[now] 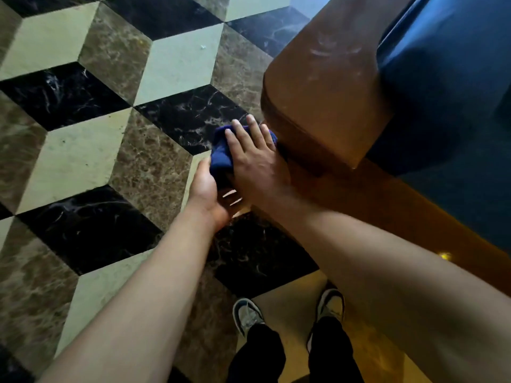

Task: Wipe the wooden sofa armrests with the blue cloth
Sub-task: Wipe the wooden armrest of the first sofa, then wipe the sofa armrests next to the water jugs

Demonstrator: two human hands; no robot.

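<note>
**Both hands at the armrest's front**

Your right hand point(253, 158) lies flat, fingers spread, pressing the crumpled dark-blue cloth point(221, 156) against the brown wooden sofa armrest point(323, 87), at its 7 o'clock corner. Your left hand point(204, 192), palm up and half open, cups the cloth's 6 o'clock edge.

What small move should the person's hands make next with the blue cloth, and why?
Probably slide the right hand and blue cloth along the side of the wooden armrest. The hand presses the cloth flat there, the left hand touches its lower edge, and pale smears show on top.
</note>
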